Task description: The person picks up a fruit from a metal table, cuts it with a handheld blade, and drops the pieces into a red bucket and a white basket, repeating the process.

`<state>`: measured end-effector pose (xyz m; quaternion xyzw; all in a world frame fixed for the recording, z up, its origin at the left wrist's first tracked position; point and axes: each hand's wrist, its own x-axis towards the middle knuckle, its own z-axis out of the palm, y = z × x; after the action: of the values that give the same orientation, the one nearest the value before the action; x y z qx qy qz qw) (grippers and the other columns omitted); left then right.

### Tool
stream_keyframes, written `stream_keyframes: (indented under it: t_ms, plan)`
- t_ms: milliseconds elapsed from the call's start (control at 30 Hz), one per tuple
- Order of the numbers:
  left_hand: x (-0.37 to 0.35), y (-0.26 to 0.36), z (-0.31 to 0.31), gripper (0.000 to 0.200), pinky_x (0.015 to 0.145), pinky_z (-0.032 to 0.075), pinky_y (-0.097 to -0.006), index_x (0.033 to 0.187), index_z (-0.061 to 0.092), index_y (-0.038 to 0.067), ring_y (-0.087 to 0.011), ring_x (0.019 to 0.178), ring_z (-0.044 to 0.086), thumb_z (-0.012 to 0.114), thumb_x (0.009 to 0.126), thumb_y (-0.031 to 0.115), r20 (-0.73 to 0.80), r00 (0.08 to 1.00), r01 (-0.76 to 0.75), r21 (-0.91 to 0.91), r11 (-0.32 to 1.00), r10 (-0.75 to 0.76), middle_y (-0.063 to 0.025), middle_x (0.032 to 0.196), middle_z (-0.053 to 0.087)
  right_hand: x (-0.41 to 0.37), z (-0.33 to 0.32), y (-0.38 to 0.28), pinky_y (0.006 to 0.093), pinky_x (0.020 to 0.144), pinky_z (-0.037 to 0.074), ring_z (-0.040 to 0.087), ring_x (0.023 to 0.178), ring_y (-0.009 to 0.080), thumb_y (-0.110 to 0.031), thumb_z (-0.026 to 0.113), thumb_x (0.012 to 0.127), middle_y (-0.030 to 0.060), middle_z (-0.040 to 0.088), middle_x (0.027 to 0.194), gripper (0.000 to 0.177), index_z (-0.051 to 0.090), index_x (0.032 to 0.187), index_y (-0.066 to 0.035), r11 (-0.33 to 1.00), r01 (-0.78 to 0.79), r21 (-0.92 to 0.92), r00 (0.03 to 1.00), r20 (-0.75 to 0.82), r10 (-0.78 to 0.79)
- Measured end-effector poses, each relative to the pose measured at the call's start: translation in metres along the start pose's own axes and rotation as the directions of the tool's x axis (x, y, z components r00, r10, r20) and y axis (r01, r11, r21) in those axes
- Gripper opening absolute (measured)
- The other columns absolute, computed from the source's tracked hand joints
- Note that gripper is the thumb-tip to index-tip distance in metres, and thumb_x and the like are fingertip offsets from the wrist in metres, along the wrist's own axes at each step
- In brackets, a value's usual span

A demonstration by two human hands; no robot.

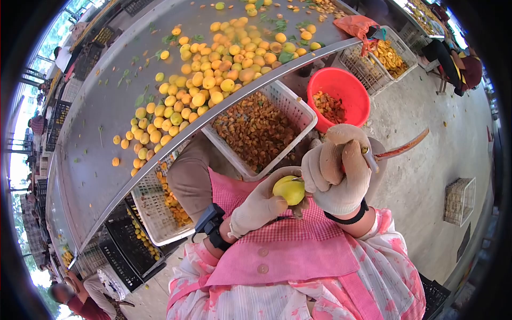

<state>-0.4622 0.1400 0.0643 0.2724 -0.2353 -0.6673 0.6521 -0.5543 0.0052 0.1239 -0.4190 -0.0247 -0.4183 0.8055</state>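
Note:
My left hand [260, 209], in a pale, stained glove, is closed around a yellow-green apricot [288, 190] in front of my apron. Close beside the fruit, my right hand [340, 169], gloved too, is curled round a thin curved tool [402, 150]. The tool's reddish-brown length sticks out past the thumb side to the right, with a pale metal-looking piece at the fist. The fingers hide the rest of it. Beyond my hands, many whole apricots [208, 82] are heaped on a sloping metal table [98, 128].
Under the table edge stands a white crate [312, 114] of brown pits. A red bucket [354, 80] with scraps is right of it. Another white crate [140, 205] holds orange apricot pieces. An orange bag [354, 25] lies at the table's edge. People [461, 66] sit farther off.

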Motion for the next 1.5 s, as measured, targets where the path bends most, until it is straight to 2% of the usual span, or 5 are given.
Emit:
stream_keyframes:
  t_ms: [533, 600, 633, 700, 1500]
  plan:
    - [0.007, -0.010, 0.013, 0.022, 0.050, 0.042, -0.0204, 0.110, 0.051, 0.004, -0.0067, 0.061, 0.051, 0.052, 0.095, 0.020, -0.546, 0.834, 0.039, 0.206, 0.978, 0.082, -0.0036, 0.087, 0.057, -0.022, -0.002, 0.020, 0.0259, 0.041, 0.030, 0.034, 0.043, 0.0082, -0.027, 0.048, 0.103, -0.0017, 0.040, 0.054, 0.033, 0.056, 0.111, 0.003, 0.937, -0.069, -0.342, 0.997, -0.004, 0.072]
    - [0.008, -0.011, -0.002, 0.021, 0.053, 0.043, -0.0212, 0.110, 0.049, 0.005, -0.0079, 0.064, 0.052, 0.054, 0.094, 0.017, 0.062, 0.837, -0.202, 0.958, 0.201, 0.544, -0.0039, 0.089, 0.056, -0.022, -0.003, 0.024, 0.0256, 0.040, 0.029, 0.032, 0.041, 0.0075, -0.028, 0.046, 0.104, -0.0022, 0.038, 0.052, 0.032, 0.057, 0.111, 0.001, 0.911, -0.044, -0.410, 0.999, -0.014, 0.042]
    - [0.004, -0.010, -0.002, 0.021, 0.053, 0.043, -0.0212, 0.110, 0.049, 0.005, -0.0079, 0.064, 0.052, 0.054, 0.094, 0.017, 0.061, 0.837, -0.201, 0.959, 0.202, 0.544, -0.0039, 0.089, 0.056, -0.020, -0.002, 0.024, 0.0256, 0.040, 0.029, 0.032, 0.041, 0.0075, -0.028, 0.046, 0.104, -0.0022, 0.038, 0.052, 0.032, 0.057, 0.111, 0.001, 0.911, -0.045, -0.410, 0.999, -0.014, 0.043]
    - [-0.004, -0.006, 0.004, 0.029, 0.062, 0.046, -0.0237, 0.115, 0.046, 0.004, -0.0096, 0.073, 0.054, 0.061, 0.090, 0.010, -0.262, 0.965, 0.015, -0.006, 1.000, -0.017, -0.0047, 0.096, 0.056, -0.015, 0.001, 0.019, 0.0257, 0.038, 0.028, 0.030, 0.038, 0.0079, -0.027, 0.041, 0.105, -0.0025, 0.036, 0.051, 0.031, 0.057, 0.110, -0.002, 0.962, -0.123, -0.244, 0.982, -0.169, 0.083]
    - [0.000, -0.007, 0.017, 0.050, 0.066, 0.050, -0.0270, 0.128, 0.038, 0.001, -0.0147, 0.077, 0.062, 0.066, 0.089, 0.015, -0.329, 0.933, 0.251, 0.302, 0.920, -0.146, -0.0090, 0.095, 0.062, 0.003, 0.002, 0.014, 0.0254, 0.036, 0.024, 0.023, 0.036, 0.0077, -0.028, 0.033, 0.107, -0.0054, 0.026, 0.052, 0.033, 0.056, 0.109, -0.004, 0.933, -0.349, 0.084, 0.849, -0.392, 0.353]
